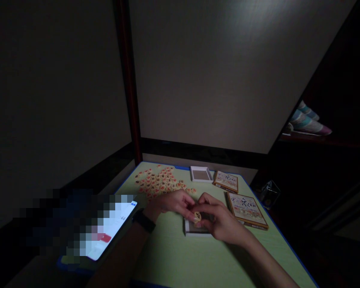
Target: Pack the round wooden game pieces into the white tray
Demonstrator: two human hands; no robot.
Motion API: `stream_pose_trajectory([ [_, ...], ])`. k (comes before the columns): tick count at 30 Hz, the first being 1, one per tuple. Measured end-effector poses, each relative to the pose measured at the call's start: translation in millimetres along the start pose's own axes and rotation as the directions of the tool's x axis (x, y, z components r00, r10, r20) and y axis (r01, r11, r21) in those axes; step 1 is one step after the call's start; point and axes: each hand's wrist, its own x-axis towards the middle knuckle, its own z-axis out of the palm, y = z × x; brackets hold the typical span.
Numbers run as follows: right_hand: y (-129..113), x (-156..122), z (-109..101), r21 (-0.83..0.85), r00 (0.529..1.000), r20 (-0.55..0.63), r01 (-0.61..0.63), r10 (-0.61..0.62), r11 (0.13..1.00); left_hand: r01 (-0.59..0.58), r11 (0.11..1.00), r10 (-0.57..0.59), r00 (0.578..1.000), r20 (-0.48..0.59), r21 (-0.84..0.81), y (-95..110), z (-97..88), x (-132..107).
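Observation:
A round wooden xiangqi piece (197, 217) with a dark character is pinched between my two hands. My right hand (220, 222) has its thumb and fingers closed about it, and the thumb of my left hand (178, 201) presses on it from the other side. Directly beneath the hands sits a shallow white-edged box tray (195, 231), partly covered by them. Many more xiangqi pieces (162, 182), marked in red or black, lie spread beyond my left hand. A dark band circles my left wrist.
On the green table (174, 260), an open white box half (201, 174) stands at the back, beside a printed box lid (226, 181). Another printed lid (247, 210) lies to the right. A lit phone (114, 228) is at the left edge. Walls rise behind.

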Motion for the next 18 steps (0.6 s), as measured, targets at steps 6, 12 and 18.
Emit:
stream_pose_trajectory([
  [6,11,-1,8,-0.151,0.958,-0.285,-0.008,-0.036,0.988,-0.166,0.952,0.106,0.967,-0.233,-0.256,-4,7.7,9],
  [12,21,-3,18,-0.400,0.893,-0.429,-0.052,-0.137,0.915,-0.228,0.859,0.052,0.929,-0.365,-0.457,-9,20.6,18],
  [18,14,0,16,-0.347,0.887,-0.418,0.046,-0.198,0.937,-0.256,0.846,0.080,0.929,-0.362,-0.468,-7,17.5,15],
])
